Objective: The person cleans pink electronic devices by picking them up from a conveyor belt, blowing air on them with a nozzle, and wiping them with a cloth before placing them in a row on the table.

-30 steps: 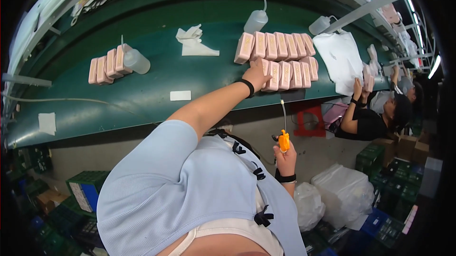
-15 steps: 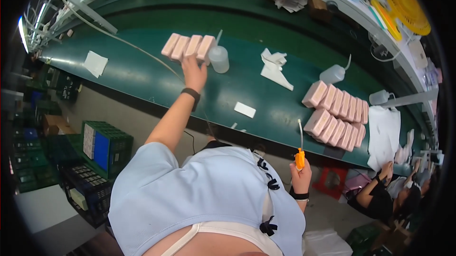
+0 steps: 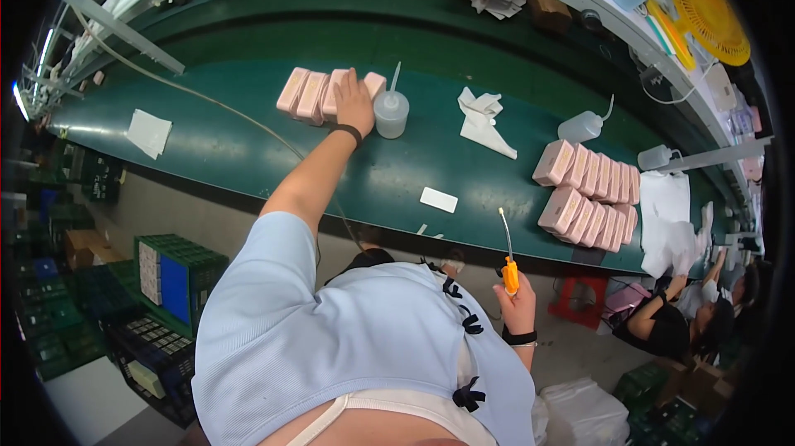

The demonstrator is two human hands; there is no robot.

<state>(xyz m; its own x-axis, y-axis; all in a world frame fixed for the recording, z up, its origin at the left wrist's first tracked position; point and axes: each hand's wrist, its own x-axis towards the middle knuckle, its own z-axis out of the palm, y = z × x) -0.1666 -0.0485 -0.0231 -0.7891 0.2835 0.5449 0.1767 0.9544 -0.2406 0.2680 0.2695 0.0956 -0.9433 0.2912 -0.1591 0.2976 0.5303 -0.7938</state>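
My left hand (image 3: pixel 354 104) reaches forward and rests with stretched fingers on a short row of pink rectangular blocks (image 3: pixel 310 96), covering part of them. Just to its right, close to the wrist, stands a translucent squeeze bottle (image 3: pixel 391 115) with an upright spout. Low on the right, off the table's near edge, my right hand (image 3: pixel 518 303) is closed around an orange air blow gun (image 3: pixel 511 276). Its thin curved nozzle points up over the table edge. Two longer rows of similar pink blocks (image 3: pixel 563 212) stand on the table to the right.
A small white rectangular piece (image 3: pixel 439 200) and a crumpled white cloth (image 3: pixel 486 127) lie on the green table (image 3: pixel 331 185). A thin hose (image 3: pixel 240 117) crosses the left part. Another bottle (image 3: pixel 581 126) stands behind the right-hand rows. Crates (image 3: pixel 178 280) stack at left; another person (image 3: pixel 662 322) works at right.
My left hand has moved farther forward, from the near side of the pink blocks onto their tops. My right hand and the air blow gun have shifted slightly left and down.
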